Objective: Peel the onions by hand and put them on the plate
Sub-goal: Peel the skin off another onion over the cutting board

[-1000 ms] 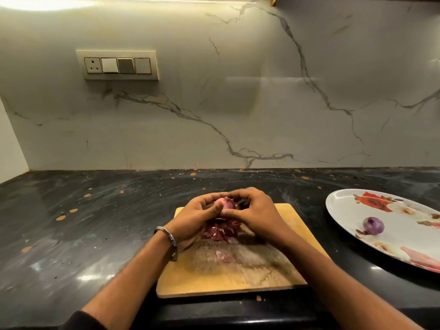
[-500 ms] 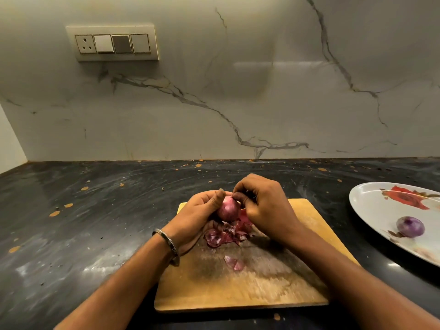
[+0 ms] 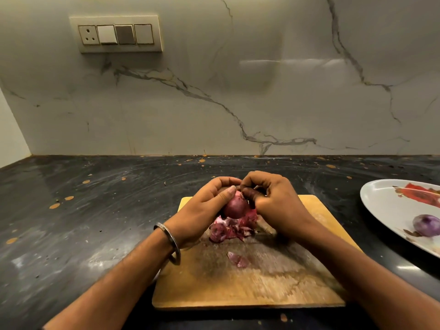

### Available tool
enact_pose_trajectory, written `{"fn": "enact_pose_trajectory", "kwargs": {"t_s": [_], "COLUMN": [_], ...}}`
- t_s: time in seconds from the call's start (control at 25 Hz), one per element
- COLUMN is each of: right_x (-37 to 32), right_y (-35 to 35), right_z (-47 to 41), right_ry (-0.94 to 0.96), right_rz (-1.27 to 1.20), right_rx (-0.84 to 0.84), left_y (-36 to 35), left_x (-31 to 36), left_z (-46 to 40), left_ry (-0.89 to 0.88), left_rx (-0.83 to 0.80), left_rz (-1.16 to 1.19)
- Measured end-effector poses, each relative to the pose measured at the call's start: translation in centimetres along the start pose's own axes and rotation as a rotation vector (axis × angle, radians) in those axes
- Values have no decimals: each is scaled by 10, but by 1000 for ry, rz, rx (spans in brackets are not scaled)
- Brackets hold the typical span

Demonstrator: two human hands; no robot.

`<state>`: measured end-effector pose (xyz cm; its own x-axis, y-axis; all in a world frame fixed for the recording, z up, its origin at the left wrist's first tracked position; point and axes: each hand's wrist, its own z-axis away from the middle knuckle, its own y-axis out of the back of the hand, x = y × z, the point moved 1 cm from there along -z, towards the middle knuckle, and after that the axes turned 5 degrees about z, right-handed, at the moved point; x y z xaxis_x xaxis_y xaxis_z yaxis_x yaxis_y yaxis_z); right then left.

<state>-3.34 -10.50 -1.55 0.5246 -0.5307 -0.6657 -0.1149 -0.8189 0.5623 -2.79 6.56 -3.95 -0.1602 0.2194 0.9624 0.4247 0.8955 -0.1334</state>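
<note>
A small red onion [image 3: 235, 207] is held above the far part of a wooden cutting board [image 3: 262, 282]. My left hand [image 3: 204, 210] grips it from the left, thumb lying across its top. My right hand [image 3: 276, 206] is curled against the onion's right side, fingertips pinching at its top skin. A heap of red onion peels [image 3: 232, 231] lies on the board just under the hands, and one loose peel [image 3: 238, 259] lies nearer to me. A peeled purple onion [image 3: 426, 225] sits on the white floral plate [image 3: 381, 201] at the right.
The board lies on a dark speckled counter [image 3: 83, 222] that runs back to a marble wall. A switch panel [image 3: 116, 34] is on the wall at upper left. The plate is cut off by the right edge of the view.
The view has shifted left, so the plate sits further right. The hands have turned the onion slightly; the right fingers moved to its top.
</note>
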Motion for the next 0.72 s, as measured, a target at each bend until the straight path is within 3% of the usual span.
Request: {"fn": "enact_pose_trajectory", "kwargs": {"t_s": [0.2,0.44,0.56,0.72], "right_x": [-1,-2,-3,-4], "right_y": [0,5,6,2], "right_z": [1,3,6,10], "right_ry": [-159,83,179,253], "right_rz": [-245,113,281,252], "right_rx": [-50,17,-45,-93], "left_y": [-6,-12,-13,-19], "left_x": [-1,-5,-7,-6], "left_z": [1,1,1,3], "left_ry": [-35,-54,-134,-272], "left_rx": [-1,22,65,151], "left_rz": [61,89,-63,-235]}}
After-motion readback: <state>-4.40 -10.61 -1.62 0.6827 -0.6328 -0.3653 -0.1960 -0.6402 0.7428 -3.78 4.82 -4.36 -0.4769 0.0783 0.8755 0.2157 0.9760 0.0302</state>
